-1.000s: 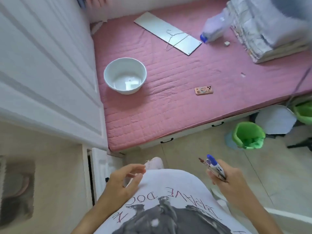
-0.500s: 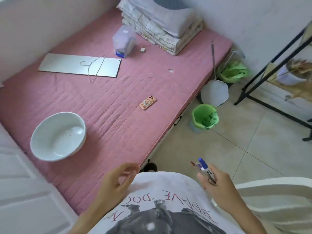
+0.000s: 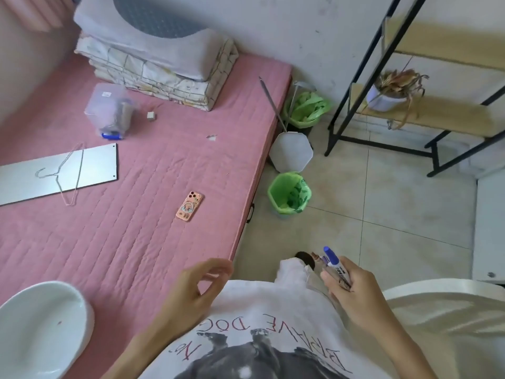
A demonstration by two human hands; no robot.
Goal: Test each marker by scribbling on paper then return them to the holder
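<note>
While we look down over a white printed T-shirt [image 3: 262, 332], we see the right hand [image 3: 360, 294] raised just in front of the chest, above the tiled floor [image 3: 396, 222]. Its fingers are curled round a small bundle of markers [image 3: 334, 265], gripping them by the lower barrels so that the tips point up and away from us. We can make out one marker with a blue cap [image 3: 330, 255] standing tallest, and beside it a thinner one with a brownish end; how many are in the bundle we cannot tell. The left hand [image 3: 191, 288] hangs near the edge of the pink mattress [image 3: 142, 236], holding nothing, with its fingers loosely curled and the thumb close to the forefinger but not pinching anything. On the mattress we see a pink phone [image 3: 190, 205] lying flat, a grey board [image 3: 90, 170] with a wire hanger [image 3: 64, 176] on it, a clear plastic container [image 3: 110, 110] lying on its side with a blue part at its near end, and a stack of folded bedding [image 3: 164, 69] at the far end. A white basin [image 3: 41, 329] sits at the near left corner. Just beside the bed, on the floor, stand two bins lined in green [image 3: 289, 194], with a white lid [image 3: 291, 151] between them, and a black-framed shelf [image 3: 410, 116] with a potted plant [image 3: 393, 91] stands at the right.
</note>
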